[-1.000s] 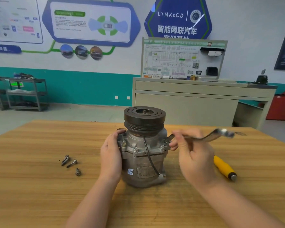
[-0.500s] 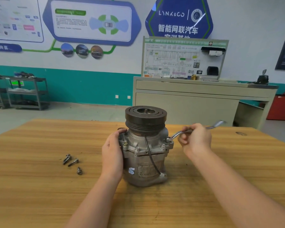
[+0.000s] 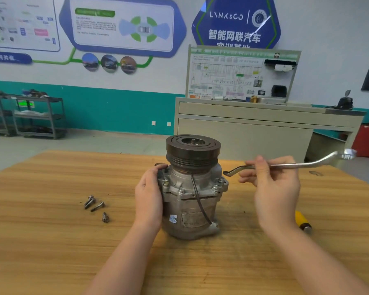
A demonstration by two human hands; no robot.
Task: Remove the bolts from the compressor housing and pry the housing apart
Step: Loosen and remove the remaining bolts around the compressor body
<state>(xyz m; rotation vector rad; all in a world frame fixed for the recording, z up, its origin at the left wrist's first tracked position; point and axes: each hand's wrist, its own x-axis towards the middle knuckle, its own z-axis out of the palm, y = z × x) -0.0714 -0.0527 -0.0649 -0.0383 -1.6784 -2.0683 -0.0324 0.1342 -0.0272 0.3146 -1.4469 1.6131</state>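
Compressor: the compressor (image 3: pixel 191 194) stands upright near the middle of the wooden table (image 3: pixel 51 241), dark pulley (image 3: pixel 193 151) on top, a black wire running down its front.
Flange bolts: four bolt heads show along the flange on the side facing the camera, among them one (image 3: pixel 165 184) at the left and one (image 3: pixel 221 180) at the right (any on the far side are hidden).
Left hand: the left hand (image 3: pixel 149 199) grasps the housing's left side, fingers wrapped round it, thumb up on the flange edge.
Right hand: the right hand (image 3: pixel 273 188) pinches the shank of a double offset ring wrench (image 3: pixel 285 166) between thumb and fingers; the near ring end hangs just above and beside the right flange bolt, not seated on it.
Loose bolts: three removed bolts (image 3: pixel 97 206) lie on the table left of the compressor, two close together, the third a little nearer the camera.
Other tool: one yellow-handled tool (image 3: pixel 303 221) lies behind the right wrist, mostly hidden.
Progress: by my reading roughly the first part is done, with three bolts out and at least four left; the seam looks shut and prying has not begun.
Step in hand: probably placing the wrench on the right bolt.
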